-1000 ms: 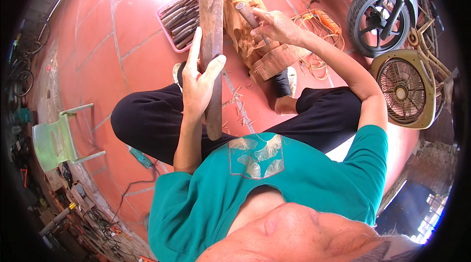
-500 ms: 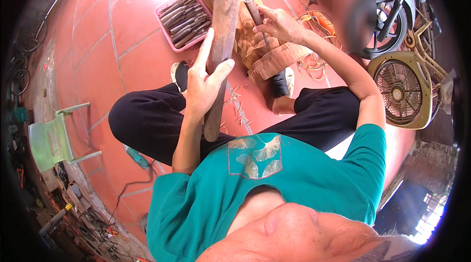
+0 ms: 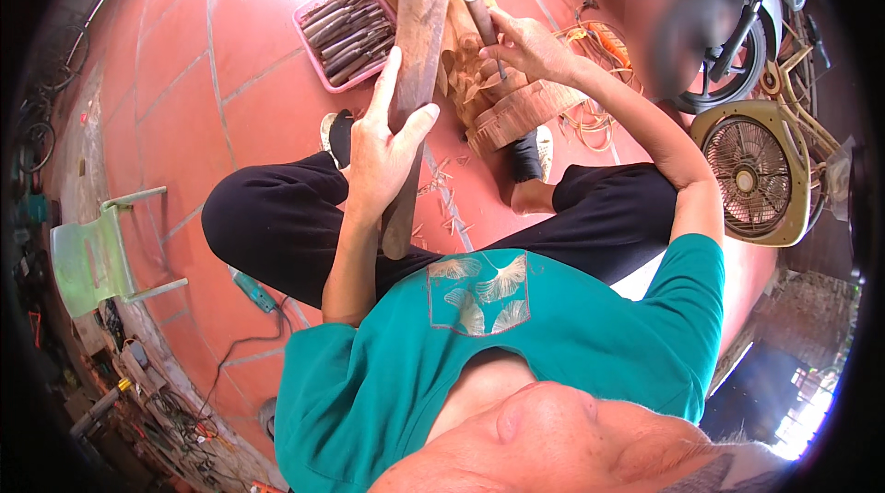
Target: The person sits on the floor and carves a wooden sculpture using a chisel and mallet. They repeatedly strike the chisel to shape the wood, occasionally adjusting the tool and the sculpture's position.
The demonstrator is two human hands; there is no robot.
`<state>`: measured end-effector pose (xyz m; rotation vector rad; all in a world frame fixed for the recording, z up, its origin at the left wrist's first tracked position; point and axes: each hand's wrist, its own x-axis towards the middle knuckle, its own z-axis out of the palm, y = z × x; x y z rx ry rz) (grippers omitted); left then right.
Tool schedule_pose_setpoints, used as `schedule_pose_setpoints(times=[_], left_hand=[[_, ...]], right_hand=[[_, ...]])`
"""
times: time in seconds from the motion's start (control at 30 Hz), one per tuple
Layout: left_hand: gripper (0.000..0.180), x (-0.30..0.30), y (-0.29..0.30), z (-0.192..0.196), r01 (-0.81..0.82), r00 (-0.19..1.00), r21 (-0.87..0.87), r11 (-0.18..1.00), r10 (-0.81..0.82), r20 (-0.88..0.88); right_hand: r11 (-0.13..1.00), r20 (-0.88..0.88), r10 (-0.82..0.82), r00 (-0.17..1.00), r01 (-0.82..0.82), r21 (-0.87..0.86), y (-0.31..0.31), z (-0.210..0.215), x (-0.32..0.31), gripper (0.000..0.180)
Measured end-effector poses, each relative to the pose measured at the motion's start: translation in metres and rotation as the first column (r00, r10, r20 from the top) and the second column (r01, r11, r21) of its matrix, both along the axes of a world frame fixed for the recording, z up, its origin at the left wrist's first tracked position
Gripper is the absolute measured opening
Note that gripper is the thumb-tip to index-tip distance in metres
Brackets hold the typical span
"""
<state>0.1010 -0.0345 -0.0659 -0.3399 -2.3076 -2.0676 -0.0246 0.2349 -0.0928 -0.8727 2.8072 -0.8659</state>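
Observation:
My left hand [image 3: 383, 147] grips a long wooden mallet [image 3: 417, 59] near its middle, holding it upright over my lap. My right hand [image 3: 525, 43] is closed around a chisel [image 3: 481, 15] whose tip rests against a carved wooden sculpture [image 3: 489, 92] standing on the red tiled floor between my feet. The mallet's head is close beside the chisel's top end. Wood chips [image 3: 442, 198] lie on the tiles in front of my crossed legs.
A pink tray [image 3: 346, 32] of several carving tools sits on the floor at the far left of the sculpture. A standing fan [image 3: 751, 179] and a motorbike wheel [image 3: 728, 78] are to my right. A green plastic chair [image 3: 88, 258] stands at the left.
The view has shifted so the tray and sculpture sit lower in the picture. My left hand keeps the mallet raised, now nearer the chisel; my right hand stays on the chisel.

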Motion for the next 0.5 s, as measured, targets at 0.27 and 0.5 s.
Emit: schedule_pose_setpoints(times=[0.27,0.5], left_hand=[[0.072,0.000,-0.001,-0.001,-0.060,0.998,0.068,0.996,0.061,-0.011],[0.071,0.006,0.000,0.008,-0.111,0.994,0.104,0.988,0.112,-0.001]], right_hand=[[0.992,-0.079,0.119,0.990,-0.123,-0.043,0.010,-0.013,-0.001,0.048],[0.991,0.006,0.119,0.993,-0.118,-0.055,-0.007,-0.004,0.004,0.041]])
